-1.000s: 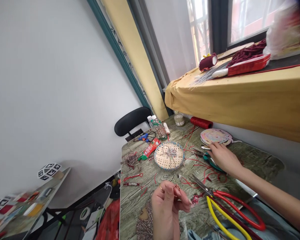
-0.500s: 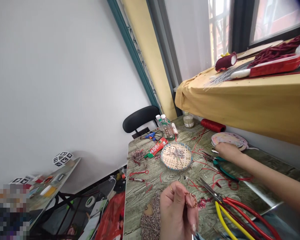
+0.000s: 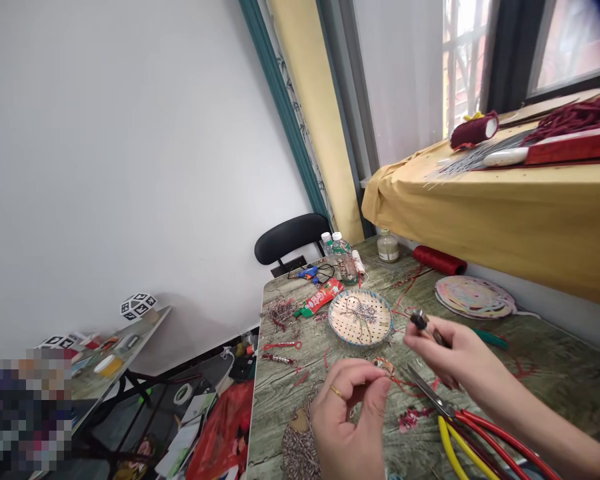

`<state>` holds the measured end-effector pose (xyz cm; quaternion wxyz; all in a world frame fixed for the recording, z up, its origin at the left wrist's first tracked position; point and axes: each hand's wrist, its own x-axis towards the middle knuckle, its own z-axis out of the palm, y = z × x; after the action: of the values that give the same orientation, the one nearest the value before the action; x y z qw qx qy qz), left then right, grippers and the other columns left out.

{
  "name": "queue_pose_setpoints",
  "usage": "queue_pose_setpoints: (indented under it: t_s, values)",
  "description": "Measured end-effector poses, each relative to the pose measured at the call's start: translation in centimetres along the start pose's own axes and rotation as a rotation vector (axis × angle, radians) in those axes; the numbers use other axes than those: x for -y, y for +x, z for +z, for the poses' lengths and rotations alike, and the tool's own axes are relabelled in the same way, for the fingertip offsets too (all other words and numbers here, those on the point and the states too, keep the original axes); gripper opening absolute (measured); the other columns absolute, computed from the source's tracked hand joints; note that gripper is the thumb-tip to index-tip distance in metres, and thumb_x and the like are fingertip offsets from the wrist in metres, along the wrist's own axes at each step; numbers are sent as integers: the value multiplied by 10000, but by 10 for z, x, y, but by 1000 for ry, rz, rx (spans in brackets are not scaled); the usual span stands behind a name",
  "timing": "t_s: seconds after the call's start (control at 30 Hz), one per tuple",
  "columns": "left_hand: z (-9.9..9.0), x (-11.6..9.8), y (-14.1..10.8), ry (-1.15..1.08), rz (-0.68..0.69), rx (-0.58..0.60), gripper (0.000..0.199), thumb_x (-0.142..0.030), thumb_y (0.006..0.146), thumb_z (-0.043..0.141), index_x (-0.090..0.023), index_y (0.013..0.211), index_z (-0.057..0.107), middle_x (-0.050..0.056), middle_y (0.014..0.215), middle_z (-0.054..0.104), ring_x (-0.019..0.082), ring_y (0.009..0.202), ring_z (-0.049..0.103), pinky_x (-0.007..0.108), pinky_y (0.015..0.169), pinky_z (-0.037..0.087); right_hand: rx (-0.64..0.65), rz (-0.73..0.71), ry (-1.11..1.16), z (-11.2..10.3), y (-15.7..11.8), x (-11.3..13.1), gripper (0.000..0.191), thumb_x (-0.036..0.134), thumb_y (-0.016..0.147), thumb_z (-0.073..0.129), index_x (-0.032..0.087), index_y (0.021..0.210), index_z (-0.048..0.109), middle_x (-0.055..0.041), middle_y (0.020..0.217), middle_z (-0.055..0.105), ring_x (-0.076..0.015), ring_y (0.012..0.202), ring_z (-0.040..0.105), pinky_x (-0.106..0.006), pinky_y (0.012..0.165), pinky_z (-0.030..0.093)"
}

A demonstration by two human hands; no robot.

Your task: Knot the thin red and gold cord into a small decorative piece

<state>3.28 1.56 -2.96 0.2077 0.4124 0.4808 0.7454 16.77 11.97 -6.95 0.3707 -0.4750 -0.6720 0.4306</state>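
My left hand [image 3: 350,417] is closed in a pinch on a small braided cord loop [image 3: 384,365] in red and orange, which sticks out past the fingertips. Close to its right, my right hand [image 3: 453,350] grips a lighter [image 3: 433,331], its dark metal head pointing up and left toward the cord. Below the right hand lie scissors [image 3: 437,400] with red handles, beside yellow handles [image 3: 450,447] of another tool. Teal-handled pliers [image 3: 490,338] are partly hidden behind the right hand. A round woven tray [image 3: 340,327] holding cord pieces sits beyond both hands.
Red thread and scraps are strewn over the wooden table [image 3: 280,413]. Bottles [image 3: 344,263], a glass jar [image 3: 388,248], a red thread spool [image 3: 439,260] and a round coaster [image 3: 474,297] stand or lie at the back. A yellow-draped ledge [image 3: 480,213] overhangs the right.
My right hand has come from beside the coaster toward my left hand, bringing the lighter. My left hand has turned, keeping the cord loop pinched. The view has shifted slightly.
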Motion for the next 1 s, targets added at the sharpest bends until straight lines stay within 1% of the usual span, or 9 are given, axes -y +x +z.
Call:
queue_pose_setpoints:
  t_s: [0.07,0.13,0.27,0.37,0.47,0.53,0.77,0.9,1.0]
  values:
    - [0,-2,-2,96,50,-41,136,-124,713,799,-250,666,780,8,677,734,159,654,665,193,612,530,3,-23,69,6,-24,21,355,533,836,545,195,792,643,93,519,309,-111,438,356,-233,404,331]
    - [1,-4,-4,158,55,-83,167,-84,689,787,-247,659,771,1,658,728,157,614,662,191,581,534,-14,-35,155,8,-40,38,305,487,780,617,199,852,690,75,536,369,-132,482,414,-243,448,373]
    - [2,-2,-8,225,74,-137,178,-83,685,785,-261,692,771,-6,664,736,155,582,673,193,557,539,-122,-34,247,13,-52,56,218,379,704,702,222,854,719,94,517,318,-118,466,325,-236,448,296]
    - [2,1,-9,252,165,-167,265,-58,695,775,-306,786,797,-16,700,759,158,609,688,198,581,541,-127,-107,278,18,-51,57,170,361,719,706,233,831,717,103,516,274,-110,456,258,-234,432,242]
    - [1,2,-9,259,281,-128,363,-13,698,758,-340,846,816,-25,718,776,158,633,687,204,613,534,-92,-193,275,21,-48,51,130,369,780,686,242,752,701,92,510,297,-118,452,293,-235,425,279]
    - [0,1,-8,242,327,-88,394,5,703,744,-344,870,822,-25,724,780,158,644,688,205,617,532,-87,-214,262,21,-47,47,205,385,818,654,237,679,678,80,521,305,-126,465,327,-238,437,317]
    - [2,0,-8,210,314,-116,392,24,672,754,-322,839,830,-16,664,761,160,584,667,211,537,522,-98,-26,249,14,-53,55,218,431,773,647,227,704,685,68,520,340,-139,480,379,-246,441,354]
    - [2,0,-9,218,328,-83,374,10,703,736,-313,866,830,-11,657,751,160,576,656,222,543,513,-112,-54,270,20,-59,63,147,390,735,675,243,733,685,81,510,319,-132,477,312,-245,437,373]
    - [2,0,-9,221,343,-80,375,19,700,736,-308,856,831,-8,644,748,166,566,653,229,543,515,-121,-131,272,23,-56,57,211,403,792,645,236,671,688,68,517,312,-131,472,295,-242,419,374]
